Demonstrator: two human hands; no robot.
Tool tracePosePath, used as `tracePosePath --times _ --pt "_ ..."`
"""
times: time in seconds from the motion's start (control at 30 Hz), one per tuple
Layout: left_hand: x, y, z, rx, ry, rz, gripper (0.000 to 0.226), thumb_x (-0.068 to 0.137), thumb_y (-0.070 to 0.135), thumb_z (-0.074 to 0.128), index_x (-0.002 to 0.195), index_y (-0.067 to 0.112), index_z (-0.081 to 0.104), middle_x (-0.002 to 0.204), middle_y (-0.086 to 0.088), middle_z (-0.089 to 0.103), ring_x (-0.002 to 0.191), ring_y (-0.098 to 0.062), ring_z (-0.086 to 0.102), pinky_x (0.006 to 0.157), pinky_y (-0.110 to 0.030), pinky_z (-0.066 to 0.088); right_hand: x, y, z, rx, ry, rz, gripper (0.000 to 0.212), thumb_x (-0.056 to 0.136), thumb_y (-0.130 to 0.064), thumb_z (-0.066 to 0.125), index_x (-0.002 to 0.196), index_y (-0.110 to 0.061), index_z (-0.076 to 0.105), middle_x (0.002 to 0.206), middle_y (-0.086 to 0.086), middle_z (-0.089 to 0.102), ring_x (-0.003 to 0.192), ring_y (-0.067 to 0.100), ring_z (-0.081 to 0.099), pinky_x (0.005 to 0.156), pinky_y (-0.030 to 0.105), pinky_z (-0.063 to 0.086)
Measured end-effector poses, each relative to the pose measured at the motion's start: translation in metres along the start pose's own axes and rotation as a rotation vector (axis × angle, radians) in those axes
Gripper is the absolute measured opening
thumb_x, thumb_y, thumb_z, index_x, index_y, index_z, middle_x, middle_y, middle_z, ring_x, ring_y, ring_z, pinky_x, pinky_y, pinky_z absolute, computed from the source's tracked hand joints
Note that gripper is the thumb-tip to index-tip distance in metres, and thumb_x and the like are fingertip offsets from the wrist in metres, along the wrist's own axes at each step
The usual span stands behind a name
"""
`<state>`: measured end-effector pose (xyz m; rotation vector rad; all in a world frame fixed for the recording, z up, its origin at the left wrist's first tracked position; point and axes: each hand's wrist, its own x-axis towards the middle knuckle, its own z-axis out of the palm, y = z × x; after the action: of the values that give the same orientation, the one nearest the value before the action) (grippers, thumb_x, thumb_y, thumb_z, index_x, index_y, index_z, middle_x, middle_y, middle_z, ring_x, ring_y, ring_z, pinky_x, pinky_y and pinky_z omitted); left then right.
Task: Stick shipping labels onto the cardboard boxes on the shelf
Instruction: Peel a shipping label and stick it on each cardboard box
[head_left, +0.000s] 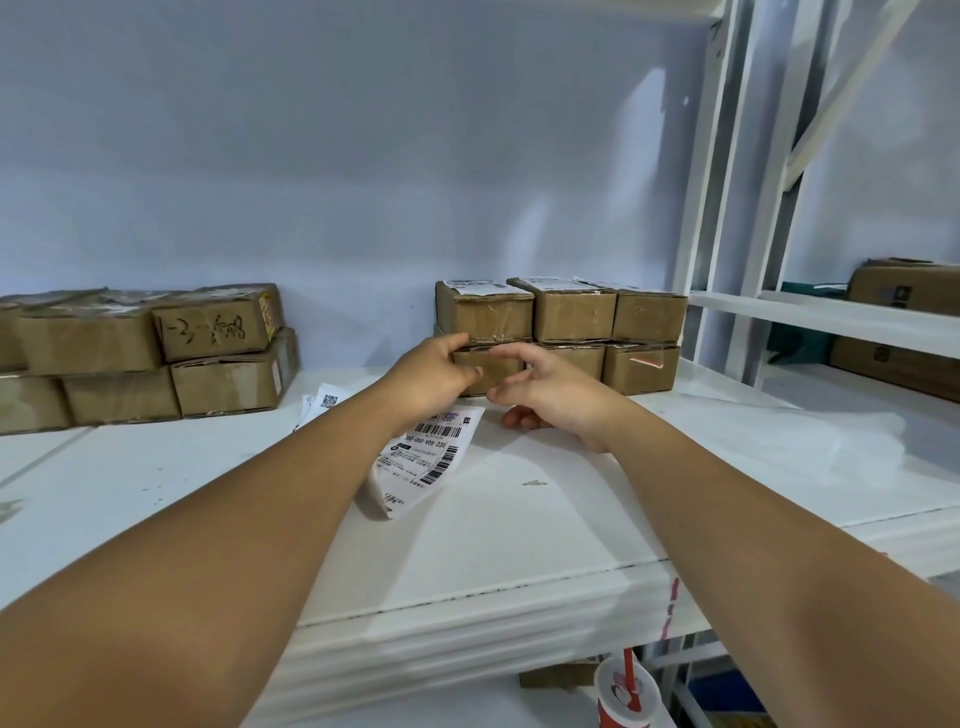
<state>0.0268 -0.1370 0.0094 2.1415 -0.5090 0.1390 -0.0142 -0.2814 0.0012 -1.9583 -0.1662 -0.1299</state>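
Head view: left grip (434, 382) on label (423, 460), right grip (550, 397) half-open

I see a curled white barcoded shipping label (423, 457) at seven o'clock of stacked brown cardboard boxes (574, 317), upper ones labelled, on a white shelf (519, 530).

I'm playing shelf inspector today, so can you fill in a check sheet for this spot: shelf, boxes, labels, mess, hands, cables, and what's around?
Surface: white shelf, lightly scuffed.
Job's things: right boxes two high, top row labelled; left boxes two high, one scribbled on; label under the left hand.
Clutter: loose labels nearer the left boxes; red cup below.
Hands: left hand holds the label; right hand open by a lower box.
Cables: nothing seen.
Surroundings: pale wall; next rack holding more boxes.
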Motion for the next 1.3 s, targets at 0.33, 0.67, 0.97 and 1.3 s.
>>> tracePosePath --times 0.33,0.67,0.97,1.3 --pt "0.004 -0.005 -0.001 0.001 0.033 0.03 0.048 0.091 0.017 0.056 0.136 0.025 0.042 0.111 0.005 0.049 0.096 -0.015 0.052 0.073 -0.025 0.045 0.004 0.003 0.0 0.001 -0.005 0.0 0.043 0.088 -0.009 0.063 0.124 -0.026 0.047 0.082 -0.002 0.062 0.06 0.012 0.057 0.064 0.024 0.044" --pt "-0.002 -0.007 -0.026 0.587 0.345 0.171 0.018 0.092 0.021 0.047 0.098 0.019 0.064 0.114 -0.003 0.054 0.1 -0.022 0.053 0.076 -0.032 0.046 0.005 -0.004 0.007 -0.015 0.114 -0.065 0.016 0.091 -0.012 0.06 0.104 -0.022 0.06 0.079 -0.001 0.059 0.059 0.009 0.057 0.055 0.018 0.043" --pt "-0.022 -0.043 -0.094 0.629 0.685 0.118 0.019 0.087 0.015 0.051 0.098 0.013 0.066 0.112 -0.008 0.056 0.113 -0.032 0.045 0.084 -0.039 0.043 0.019 -0.037 0.06 -0.267 0.016 0.079 0.022 0.088 -0.01 0.056 0.098 0.009 0.063 0.08 0.011 0.051 0.076 0.019 0.047 0.066 0.03 0.037" --pt "-0.036 -0.098 -0.139 0.788 0.629 -0.118 0.08 0.079 0.018 0.069 0.145 0.021 0.024 0.153 -0.012 0.013 0.14 -0.034 0.011 0.109 -0.052 0.022 0.052 -0.061 0.13 -0.233 0.025 0.048 0.031 0.08 -0.01 0.063 0.105 0.009 0.064 0.082 0.013 0.059 0.078 0.018 0.049 0.07 0.028 0.039"
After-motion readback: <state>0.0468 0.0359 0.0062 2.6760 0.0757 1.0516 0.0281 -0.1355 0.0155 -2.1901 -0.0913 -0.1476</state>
